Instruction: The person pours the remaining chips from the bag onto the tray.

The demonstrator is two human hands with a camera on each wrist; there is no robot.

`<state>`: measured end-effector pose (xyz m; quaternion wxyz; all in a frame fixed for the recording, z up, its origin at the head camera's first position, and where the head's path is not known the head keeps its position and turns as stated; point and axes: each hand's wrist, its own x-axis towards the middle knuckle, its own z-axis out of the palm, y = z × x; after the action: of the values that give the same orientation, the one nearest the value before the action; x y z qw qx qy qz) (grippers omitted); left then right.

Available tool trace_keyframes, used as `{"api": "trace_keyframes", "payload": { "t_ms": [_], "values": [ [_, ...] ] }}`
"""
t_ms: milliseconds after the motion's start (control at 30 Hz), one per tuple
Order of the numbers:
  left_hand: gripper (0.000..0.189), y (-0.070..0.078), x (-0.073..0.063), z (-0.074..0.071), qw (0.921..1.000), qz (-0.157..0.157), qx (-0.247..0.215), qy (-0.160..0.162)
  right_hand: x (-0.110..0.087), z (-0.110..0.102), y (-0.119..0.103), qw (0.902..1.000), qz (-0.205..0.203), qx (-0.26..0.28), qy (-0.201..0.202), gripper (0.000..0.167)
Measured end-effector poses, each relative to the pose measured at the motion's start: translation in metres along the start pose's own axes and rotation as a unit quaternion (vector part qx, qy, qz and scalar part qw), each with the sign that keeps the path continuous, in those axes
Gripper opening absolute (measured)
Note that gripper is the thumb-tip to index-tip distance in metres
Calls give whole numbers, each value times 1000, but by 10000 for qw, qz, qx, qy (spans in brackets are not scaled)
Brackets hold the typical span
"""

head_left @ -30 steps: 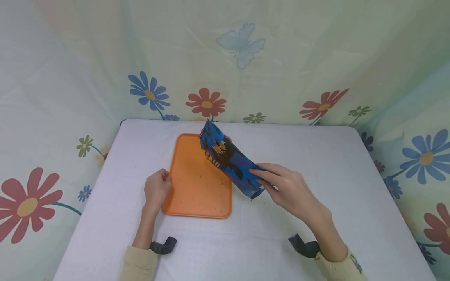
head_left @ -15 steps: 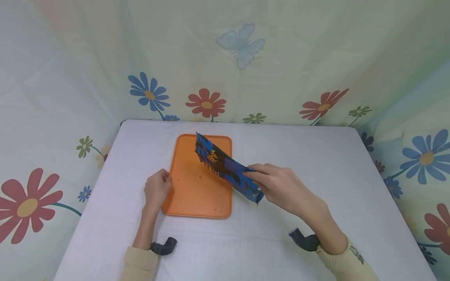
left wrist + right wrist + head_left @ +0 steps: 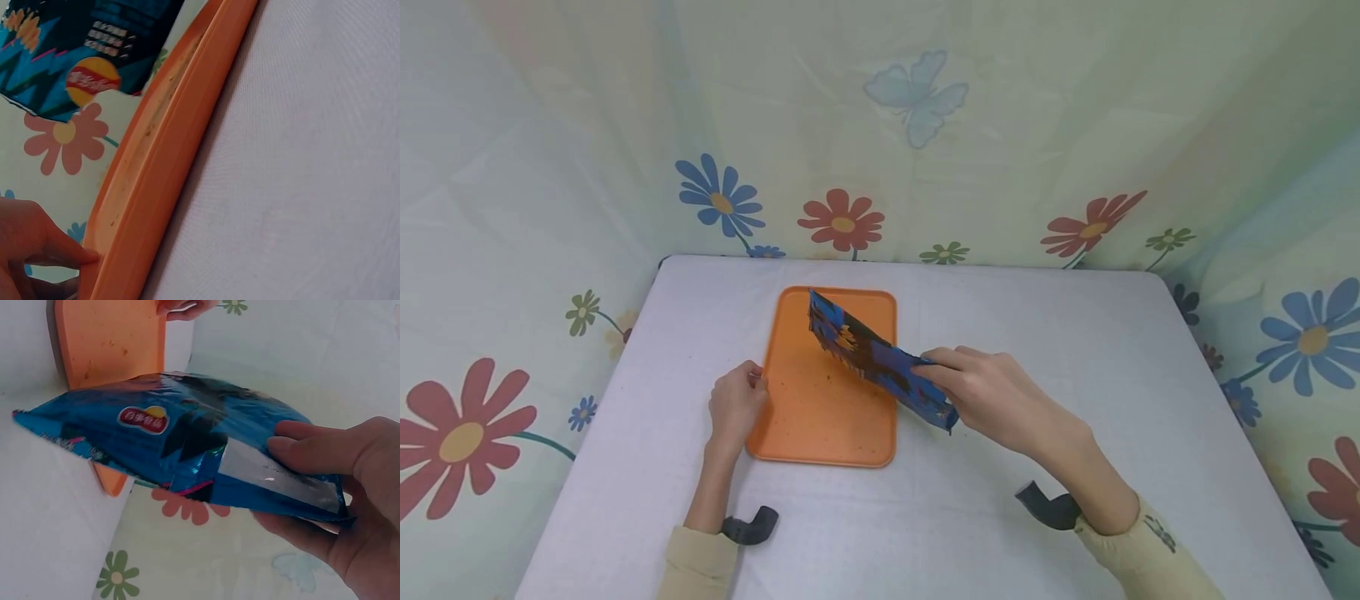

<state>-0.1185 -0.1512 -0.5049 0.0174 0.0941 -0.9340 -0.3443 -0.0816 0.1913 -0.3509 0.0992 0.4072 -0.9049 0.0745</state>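
A blue, glossy snack bag (image 3: pixel 880 358) with dark and orange print is held aslant above the right part of the orange tray (image 3: pixel 820 425). My right hand (image 3: pixel 1007 400) grips the bag by its near right end, thumb on one face and fingers on the other in the right wrist view. Small dark crumbs (image 3: pixel 112 344) dot the tray's floor. At the tray's left side my left hand (image 3: pixel 737 404) pinches the rim, a fingertip on its edge in the left wrist view. What may be inside the bag is hidden.
The tray lies on a table with a white cloth (image 3: pixel 1037 317). Behind and at both sides hangs a flowered curtain (image 3: pixel 1000 125). Each wrist wears a black curved mount (image 3: pixel 1048 507).
My right hand has shifted a little left. The bag has turned more edge-on, and its far end has come down and left over the tray. My left hand stays put.
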Motion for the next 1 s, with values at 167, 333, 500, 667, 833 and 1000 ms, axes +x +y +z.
{"api": "trace_keyframes", "payload": {
  "t_ms": [167, 333, 500, 667, 833, 1000],
  "values": [
    [15, -1, 0, 1, 10000, 37, 9, 18, 0, 1, 0, 9999, -21, -93, -35, 43],
    [14, 0, 0, 1, 10000, 61, 32, 50, 1, 1, 0, 9999, -32, -164, -6, 45],
    [14, 0, 0, 0, 9999, 93, 17, 53, 1, 1, 1, 9996, -89, -247, 44, 44],
    [14, 0, 0, -1, 10000, 93, -16, 14, 2, 2, 0, 9995, -161, -271, 30, 45],
    [14, -1, 0, -1, 9999, 112, -32, 51, 3, 2, -1, 9991, -230, -342, 95, 48],
    [14, -1, 0, 0, 9998, 167, -59, 80, 2, 3, 0, 9991, -219, -332, 166, 46]
  ]
}}
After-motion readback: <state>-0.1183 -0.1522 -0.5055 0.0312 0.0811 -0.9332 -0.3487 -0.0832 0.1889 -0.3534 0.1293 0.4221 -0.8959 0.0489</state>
